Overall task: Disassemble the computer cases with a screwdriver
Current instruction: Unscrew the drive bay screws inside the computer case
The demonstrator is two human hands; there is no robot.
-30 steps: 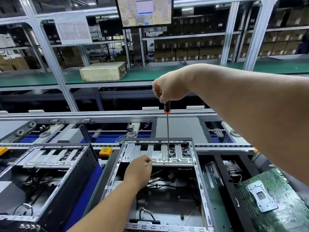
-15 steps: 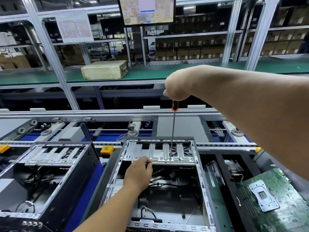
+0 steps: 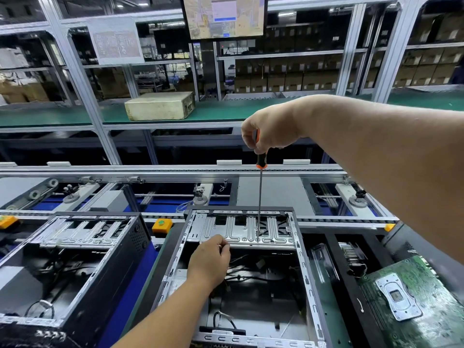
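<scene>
Open computer case (image 3: pixel 241 272) sits mid-worktop, directly below the camera, drive bracket (image 3: pixel 241 231) across its far end; screwdriver (image 3: pixel 259 197) stands near vertical, tip on the bracket right of centre, presumably seated in a screw, though the screw itself is too small to confirm; right hand (image 3: pixel 270 129) has its fingers wrapped round the orange-black handle from above, good for downward pressure while turning; left hand (image 3: pixel 209 259) rests at the bracket's near edge, fingers curled on it, likely steadying the part; second case (image 3: pixel 75 259) to the left, loose motherboard (image 3: pixel 414 305) to the right. Versus a second ago: shaft sits further right on the bracket; left hand unchanged.
</scene>
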